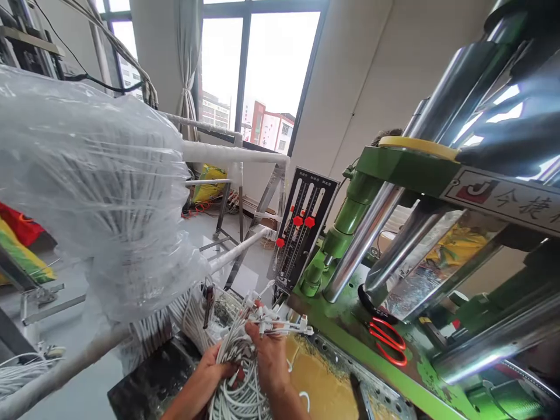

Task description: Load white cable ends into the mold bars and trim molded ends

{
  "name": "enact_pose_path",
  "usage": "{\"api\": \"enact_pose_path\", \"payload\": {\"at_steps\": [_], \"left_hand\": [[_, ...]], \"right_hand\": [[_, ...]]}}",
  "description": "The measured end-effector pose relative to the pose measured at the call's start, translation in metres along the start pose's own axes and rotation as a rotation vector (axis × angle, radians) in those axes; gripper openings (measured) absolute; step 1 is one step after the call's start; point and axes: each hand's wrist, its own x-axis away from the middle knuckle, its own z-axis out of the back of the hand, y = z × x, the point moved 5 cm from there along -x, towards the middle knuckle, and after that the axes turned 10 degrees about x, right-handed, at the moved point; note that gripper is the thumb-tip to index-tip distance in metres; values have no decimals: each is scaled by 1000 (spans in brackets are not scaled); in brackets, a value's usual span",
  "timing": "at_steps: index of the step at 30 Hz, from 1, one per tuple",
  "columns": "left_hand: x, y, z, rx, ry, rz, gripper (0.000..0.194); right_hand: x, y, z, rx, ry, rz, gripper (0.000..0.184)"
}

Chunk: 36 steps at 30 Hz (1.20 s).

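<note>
A bundle of thin white cables (240, 373) hangs between my hands at the bottom middle. My left hand (210, 367) is closed around its left side, thumb across the strands. My right hand (271, 353) grips the bundle's upper right part, where white plastic connectors (280, 324) stick out past the fingers to the right. Below both hands, looped cable lengths run down out of the picture. Something dark red shows among the strands near my left thumb; I cannot make out what it is.
A green press (406, 163) with chrome columns stands at right, red-handled scissors (387, 341) on its base. A tan work surface (315, 379) lies beside my right hand. Plastic-wrapped cables (118, 175) hang at left on a wrapped rack (236, 153). A black control panel (306, 227) stands ahead.
</note>
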Motion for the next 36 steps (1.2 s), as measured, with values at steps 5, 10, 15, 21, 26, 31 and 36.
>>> {"api": "enact_pose_path", "payload": {"at_steps": [5, 10, 15, 21, 26, 31, 36], "left_hand": [[2, -2, -2, 12, 16, 5, 20], [2, -2, -2, 4, 32, -13, 19], [-1, -3, 1, -1, 35, -18, 27], [2, -1, -1, 18, 31, -48, 37], [3, 0, -2, 37, 39, -48, 53], [3, -1, -1, 34, 59, -36, 55], [4, 0, -2, 24, 73, -31, 52]], "right_hand": [[3, -3, 1, 7, 20, 1, 52], [8, -7, -2, 9, 2, -38, 53], [7, 0, 3, -39, -7, -28, 54], [2, 14, 8, -98, -31, -27, 55], [-1, 18, 9, -113, -39, -10, 52], [-2, 20, 11, -94, -28, -10, 52], [-4, 20, 11, -128, -73, 15, 43]]}}
